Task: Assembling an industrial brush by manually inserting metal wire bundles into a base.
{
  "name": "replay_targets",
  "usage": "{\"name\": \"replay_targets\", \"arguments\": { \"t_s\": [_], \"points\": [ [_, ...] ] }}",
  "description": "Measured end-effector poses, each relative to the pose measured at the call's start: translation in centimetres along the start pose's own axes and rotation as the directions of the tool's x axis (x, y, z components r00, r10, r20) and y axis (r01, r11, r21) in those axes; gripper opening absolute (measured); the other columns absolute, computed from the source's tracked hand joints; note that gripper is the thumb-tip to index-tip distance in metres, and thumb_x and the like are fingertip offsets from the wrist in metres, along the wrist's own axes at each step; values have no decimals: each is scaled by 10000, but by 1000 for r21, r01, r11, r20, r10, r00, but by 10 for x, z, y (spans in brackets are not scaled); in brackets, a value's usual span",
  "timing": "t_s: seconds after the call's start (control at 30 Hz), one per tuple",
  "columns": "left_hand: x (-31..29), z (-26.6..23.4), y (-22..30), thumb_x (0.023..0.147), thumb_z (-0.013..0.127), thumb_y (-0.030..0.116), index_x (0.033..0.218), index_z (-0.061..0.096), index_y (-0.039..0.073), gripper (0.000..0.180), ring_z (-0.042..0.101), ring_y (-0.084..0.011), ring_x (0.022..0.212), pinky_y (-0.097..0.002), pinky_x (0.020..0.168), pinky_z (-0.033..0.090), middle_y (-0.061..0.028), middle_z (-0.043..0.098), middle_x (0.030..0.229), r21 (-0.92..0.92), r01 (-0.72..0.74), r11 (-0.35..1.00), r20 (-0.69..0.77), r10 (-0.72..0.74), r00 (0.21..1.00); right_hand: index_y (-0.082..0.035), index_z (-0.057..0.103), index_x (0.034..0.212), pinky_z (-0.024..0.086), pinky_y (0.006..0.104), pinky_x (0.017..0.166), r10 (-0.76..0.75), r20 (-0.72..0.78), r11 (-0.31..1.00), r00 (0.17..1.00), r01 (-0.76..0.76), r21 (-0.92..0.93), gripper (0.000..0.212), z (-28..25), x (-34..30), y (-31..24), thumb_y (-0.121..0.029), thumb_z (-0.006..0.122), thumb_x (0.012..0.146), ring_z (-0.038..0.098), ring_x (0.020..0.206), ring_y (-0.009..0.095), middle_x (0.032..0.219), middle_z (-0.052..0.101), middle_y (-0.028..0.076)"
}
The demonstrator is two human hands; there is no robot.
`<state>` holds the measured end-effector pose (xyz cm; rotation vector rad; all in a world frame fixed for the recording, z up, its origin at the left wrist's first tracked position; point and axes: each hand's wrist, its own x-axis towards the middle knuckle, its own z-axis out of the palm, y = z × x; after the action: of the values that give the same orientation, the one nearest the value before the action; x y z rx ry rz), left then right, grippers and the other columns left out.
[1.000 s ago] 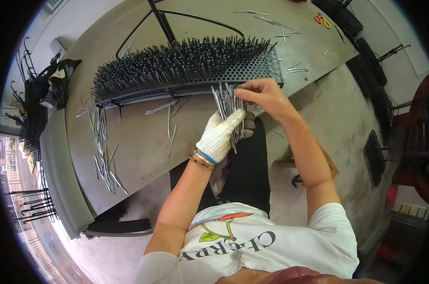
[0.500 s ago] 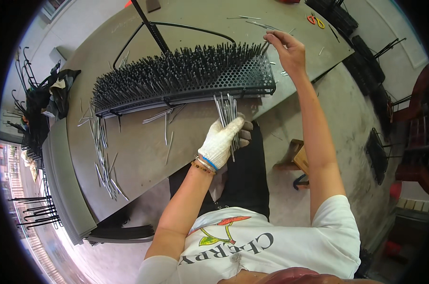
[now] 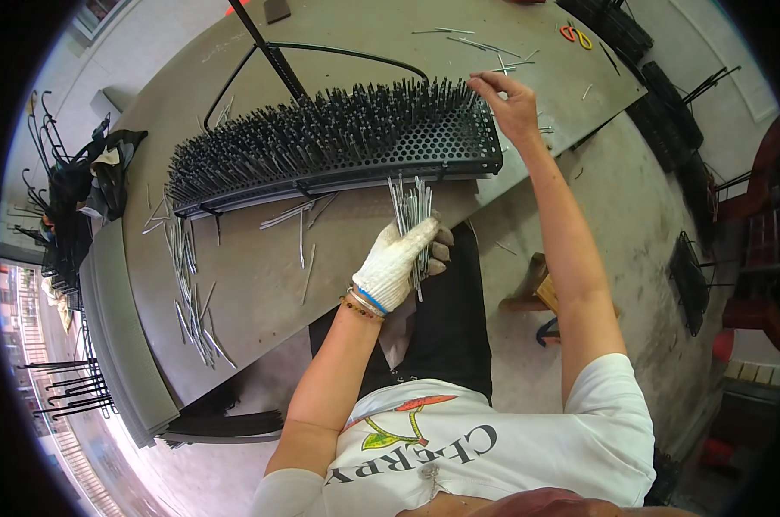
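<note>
Left hand (image 3: 397,263), gloved, curls snugly round a bundle of rods (image 3: 413,205), near side of the black rack (image 3: 420,148); right hand (image 3: 512,105), fingertips close together, hovers at its right end, hold unclear!

Left grip (image 3: 393,263) curled, right grip (image 3: 512,105) (arm (image 3: 571,237) outstretched) apparently pinched

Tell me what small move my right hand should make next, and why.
Perhaps lower your right hand slightly to seat whatever it pinches, too small to make out: its fingertips are at the right end of the perforated rack, near bare holes. Your gloved left hand holds metal rods.
</note>
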<state>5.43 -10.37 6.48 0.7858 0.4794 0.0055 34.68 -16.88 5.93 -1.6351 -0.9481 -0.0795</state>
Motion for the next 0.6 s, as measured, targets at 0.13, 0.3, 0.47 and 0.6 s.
{"name": "replay_targets", "arguments": {
  "t_s": [0.13, 0.3, 0.47, 0.6],
  "points": [
    [0, -6, -1, 909, 635, 242, 1074, 541, 55, 267, 598, -114, 705, -237, 590, 522, -77, 625, 918, 48, 1, 999, 25, -2, 1000, -61, 709, 1055, 502, 262, 789, -110, -32, 989, 993, 106, -106, 225, 7, -9, -16, -106, 709, 835, 649, 826, 122, 919, 716, 59],
    [1, -4, -2, 905, 640, 253, 1083, 543, 46, 290, 602, -116, 710, -240, 594, 524, -81, 629, 923, 33, -3, 999, 30, 2, 1000, -48, 707, 1025, 508, 291, 756, -349, 53, 881, 936, 347, -321, 197, 3, -5, -13, -78, 690, 831, 664, 803, 203, 903, 703, 92],
    [0, -3, -1, 903, 641, 249, 1088, 543, 41, 295, 601, -116, 717, -240, 594, 520, -82, 628, 920, 15, 7, 1000, 53, -8, 999, -30, 704, 996, 499, 305, 708, -354, 0, 867, 935, 329, -373, 163, 4, -5, -20, -96, 665, 852, 662, 784, 237, 884, 690, 111],
    [2, -4, -2, 904, 639, 235, 1099, 541, 36, 296, 599, -120, 719, -241, 592, 515, -84, 627, 916, 85, -2, 996, 40, -1, 999, -24, 705, 968, 495, 309, 692, -311, -42, 876, 949, 270, -400, 154, 6, -4, -21, -121, 666, 856, 656, 770, 252, 880, 686, 119]
  ]
}}
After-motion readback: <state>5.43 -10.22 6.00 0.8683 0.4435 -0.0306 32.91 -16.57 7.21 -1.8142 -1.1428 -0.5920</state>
